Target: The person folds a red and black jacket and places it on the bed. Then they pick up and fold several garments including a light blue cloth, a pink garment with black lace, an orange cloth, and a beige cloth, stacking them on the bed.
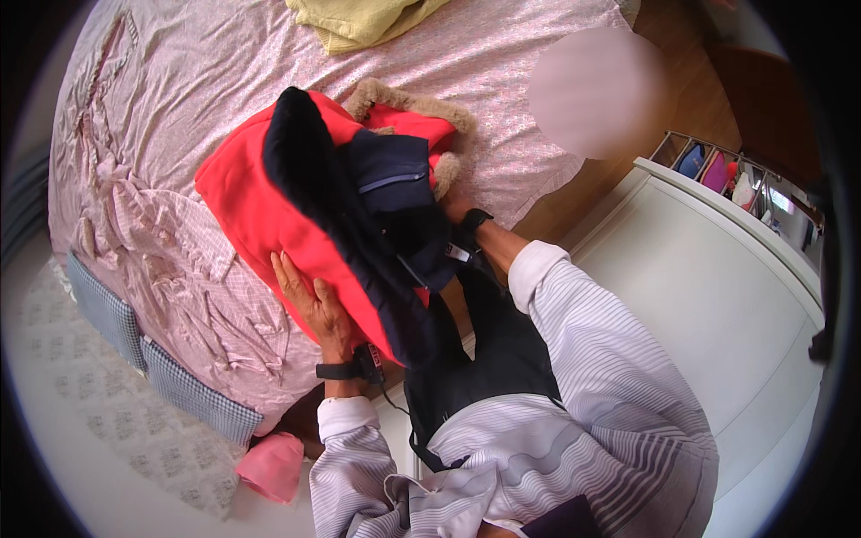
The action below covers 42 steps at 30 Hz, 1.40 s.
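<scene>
Left grip (314, 307) lies flat, fingers extended and thumb apart, on a red-and-navy jacket (278, 215) with tan fleece trim (430, 106); the right grip (456, 206), partly hidden at the navy side, may or may not pinch cloth, I cannot tell. A white label (458, 254) near it is too small to read. The jacket overhangs the near edge of the bed (215, 63); a white cabinet (700, 278) stands close on the right.

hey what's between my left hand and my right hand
In the head view, a red and navy garment lies between your left hand and right hand: red nearest the left, then dark navy.
</scene>
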Motion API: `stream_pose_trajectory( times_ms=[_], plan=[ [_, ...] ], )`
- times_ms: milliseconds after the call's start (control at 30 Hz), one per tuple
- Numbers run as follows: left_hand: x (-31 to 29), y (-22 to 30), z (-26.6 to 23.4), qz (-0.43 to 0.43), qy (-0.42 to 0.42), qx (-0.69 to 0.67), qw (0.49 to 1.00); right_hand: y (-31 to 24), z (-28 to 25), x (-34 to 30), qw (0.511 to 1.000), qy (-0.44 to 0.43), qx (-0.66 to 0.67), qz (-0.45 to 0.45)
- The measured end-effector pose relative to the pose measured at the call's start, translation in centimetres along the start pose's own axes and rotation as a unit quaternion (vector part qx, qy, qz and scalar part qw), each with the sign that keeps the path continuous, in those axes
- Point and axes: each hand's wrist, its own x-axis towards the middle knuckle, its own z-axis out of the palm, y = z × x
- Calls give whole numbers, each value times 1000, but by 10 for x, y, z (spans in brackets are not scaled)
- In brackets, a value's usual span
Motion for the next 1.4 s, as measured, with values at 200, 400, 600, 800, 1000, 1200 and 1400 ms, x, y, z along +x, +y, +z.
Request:
stream_pose_trajectory(
  times_ms=[200, 400, 600, 800, 1000, 1200, 1400],
  plan=[
    [3, -37, -9, -22, 18, -74, 997, -41, 0, 16, 978, -63, -61, -188],
    [2, -87, -26, -39, -8, -102, 994, -47, 52, -3, 935, 124, 323, 83],
    [5, -89, -26, -59, -8, -147, 987, -25, 52, -19, 973, 32, 204, 104],
    [10, -65, -30, -27, 32, -145, 989, -48, 29, -21, 945, -94, 286, 128],
    [5, -63, -49, -13, 51, -227, 972, -107, 37, -18, 936, -148, 294, 121],
    [-21, -118, -59, 144, 30, -116, 982, -221, 33, -21, 957, -180, 196, 114],
    [-50, -183, -14, -102, 60, -607, 786, -362, 68, -62, 940, -242, -80, -227]
  ],
)
